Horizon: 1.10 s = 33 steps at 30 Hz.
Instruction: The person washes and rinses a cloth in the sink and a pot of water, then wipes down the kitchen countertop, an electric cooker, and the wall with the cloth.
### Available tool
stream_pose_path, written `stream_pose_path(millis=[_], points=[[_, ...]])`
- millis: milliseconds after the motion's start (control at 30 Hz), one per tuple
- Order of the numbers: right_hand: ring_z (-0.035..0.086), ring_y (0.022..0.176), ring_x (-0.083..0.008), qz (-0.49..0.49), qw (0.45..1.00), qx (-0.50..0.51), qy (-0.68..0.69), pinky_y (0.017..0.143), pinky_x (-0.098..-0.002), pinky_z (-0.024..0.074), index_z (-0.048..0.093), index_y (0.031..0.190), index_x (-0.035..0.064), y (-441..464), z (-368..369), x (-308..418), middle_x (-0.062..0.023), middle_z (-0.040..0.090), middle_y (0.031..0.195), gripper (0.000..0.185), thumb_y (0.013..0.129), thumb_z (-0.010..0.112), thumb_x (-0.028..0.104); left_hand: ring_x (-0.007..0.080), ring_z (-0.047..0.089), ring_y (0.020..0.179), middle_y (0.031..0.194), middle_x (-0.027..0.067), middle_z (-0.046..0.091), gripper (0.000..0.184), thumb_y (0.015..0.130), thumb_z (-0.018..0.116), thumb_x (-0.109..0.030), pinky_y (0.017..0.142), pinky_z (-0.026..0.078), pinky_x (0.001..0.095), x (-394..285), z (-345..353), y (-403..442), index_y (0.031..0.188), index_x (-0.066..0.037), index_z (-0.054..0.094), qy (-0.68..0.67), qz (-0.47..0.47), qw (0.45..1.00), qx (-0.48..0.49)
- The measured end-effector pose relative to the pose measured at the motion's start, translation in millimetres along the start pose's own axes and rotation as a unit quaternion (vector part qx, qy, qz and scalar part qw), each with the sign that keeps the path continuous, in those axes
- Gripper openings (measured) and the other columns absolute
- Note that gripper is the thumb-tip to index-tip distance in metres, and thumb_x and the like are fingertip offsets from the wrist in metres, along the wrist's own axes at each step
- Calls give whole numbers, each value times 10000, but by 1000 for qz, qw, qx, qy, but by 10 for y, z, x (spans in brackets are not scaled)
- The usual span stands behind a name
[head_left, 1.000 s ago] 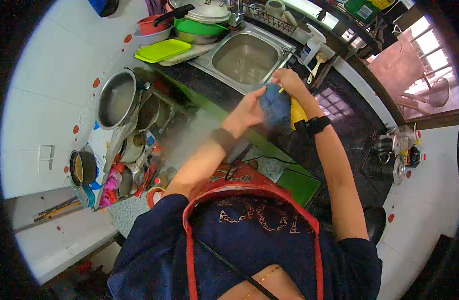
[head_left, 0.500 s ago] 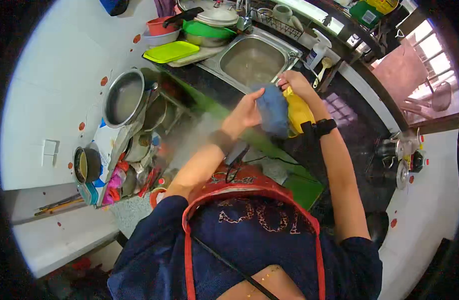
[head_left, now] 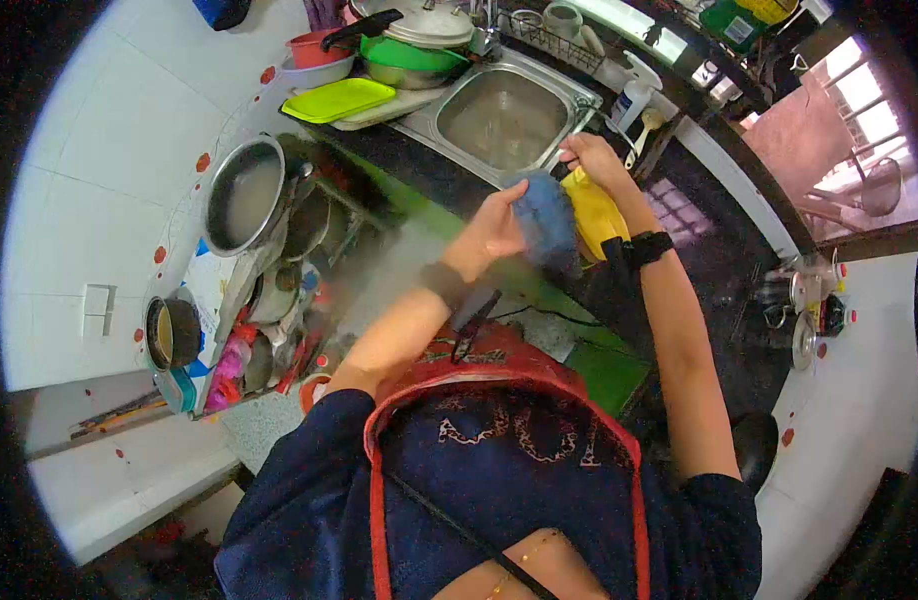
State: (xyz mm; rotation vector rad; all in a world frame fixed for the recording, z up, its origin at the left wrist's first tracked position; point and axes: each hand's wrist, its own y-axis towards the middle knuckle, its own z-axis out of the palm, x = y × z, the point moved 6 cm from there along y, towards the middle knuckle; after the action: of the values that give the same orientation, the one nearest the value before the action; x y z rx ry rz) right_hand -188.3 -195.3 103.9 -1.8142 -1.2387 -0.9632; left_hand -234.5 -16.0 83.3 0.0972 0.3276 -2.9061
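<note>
In front of my body, near the sink's front edge, my left hand (head_left: 499, 222) is closed on a blue cloth (head_left: 546, 220), thumb on top. My right hand (head_left: 596, 163) has its fingers curled at the upper edge of a yellow cloth-like piece (head_left: 599, 218), which hangs beneath that hand and wrist. The blue and yellow pieces touch side by side; whether they are joined I cannot tell. Just beyond both hands is the metal sink (head_left: 449, 128), with cloudy water in its basin.
Left of the sink sit a lime-green tray (head_left: 339, 100) and a green basin (head_left: 409, 58) under a lid. A spray bottle (head_left: 634, 95) and a brush (head_left: 643, 138) stand at right. A metal bowl (head_left: 244, 195) rests on the cluttered left shelf. Pots (head_left: 779, 295) stand at far right.
My right hand has shifted slightly upward, and the yellow piece looks a little narrower. The blue cloth stays in my left hand, nearly in place.
</note>
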Motion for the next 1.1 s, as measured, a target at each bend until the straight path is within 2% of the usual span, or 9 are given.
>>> stream_pose_path(millis=[100, 233, 367, 433, 567, 867, 967, 1000, 1100], points=[[606, 812, -280, -150, 977, -27, -150, 708, -368, 472, 610, 857, 27, 120, 57, -39, -137, 644, 846, 253, 847, 457, 228, 297, 525, 1116, 1168, 137, 578, 396, 940, 401, -318, 1011, 339, 471, 22, 9, 10, 1162, -17, 532, -35, -8, 999, -23], [595, 746, -325, -1, 998, -33, -59, 724, -407, 470, 598, 848, 47, 198, 66, -212, -151, 627, 858, 195, 818, 491, 207, 293, 537, 1101, 1169, 140, 578, 402, 940, 400, -324, 1004, 348, 468, 48, 11, 78, 1160, -16, 533, -12, -22, 1000, -11], [612, 744, -267, -88, 968, -58, -226, 694, -368, 476, 616, 899, 38, 61, 40, 17, -124, 647, 822, 250, 847, 501, 253, 285, 544, 1090, 1154, 131, 588, 399, 947, 379, -328, 996, 355, 465, 47, 19, 52, 1153, -25, 538, -4, -10, 1000, -18], [621, 760, -210, 21, 996, 40, 78, 666, -327, 479, 617, 968, 8, 66, 109, -109, -104, 658, 807, 358, 869, 505, 334, 283, 546, 1086, 1152, 128, 589, 398, 950, 370, -329, 995, 355, 466, -40, 29, 74, 1151, -30, 540, -12, 4, 1000, -16], [618, 774, -201, -33, 997, -13, 68, 686, -310, 474, 605, 997, -23, 16, 37, -111, -119, 658, 819, 442, 891, 460, 381, 283, 543, 1088, 1155, 125, 586, 399, 954, 357, -336, 1003, 344, 470, -55, 93, 75, 1150, -39, 537, 6, -7, 1000, -15], [588, 928, -334, -34, 966, -56, -248, 799, -440, 449, 604, 971, 83, -45, -42, 15, -128, 641, 912, 411, 890, 385, 422, 298, 543, 1079, 1131, 113, 600, 415, 948, 356, -365, 1002, 343, 474, -43, 43, 274, 1144, -53, 547, 6, -3, 999, 34], [565, 680, -163, -7, 999, -38, -2, 635, -312, 451, 595, 957, 12, -43, -34, 33, -77, 628, 783, 350, 904, 422, 312, 293, 551, 1064, 1113, 114, 609, 413, 949, 353, -360, 996, 352, 467, -84, -2, 260, 1137, -50, 552, -5, -4, 999, 31], [598, 861, -275, -3, 1000, -27, 3, 752, -396, 451, 600, 988, 11, -80, -62, 87, -154, 645, 883, 388, 893, 428, 347, 291, 556, 1055, 1105, 114, 612, 413, 950, 350, -358, 992, 355, 464, -72, 0, 237, 1133, -48, 554, -7, -10, 1000, 3], [596, 867, -296, 27, 999, -37, -20, 774, -399, 452, 602, 994, 21, 63, -65, -168, -156, 639, 923, 369, 882, 438, 333, 289, 563, 1044, 1101, 113, 614, 404, 950, 356, -349, 992, 357, 463, -64, 89, 199, 1123, -44, 558, -2, -1, 1000, 12]])
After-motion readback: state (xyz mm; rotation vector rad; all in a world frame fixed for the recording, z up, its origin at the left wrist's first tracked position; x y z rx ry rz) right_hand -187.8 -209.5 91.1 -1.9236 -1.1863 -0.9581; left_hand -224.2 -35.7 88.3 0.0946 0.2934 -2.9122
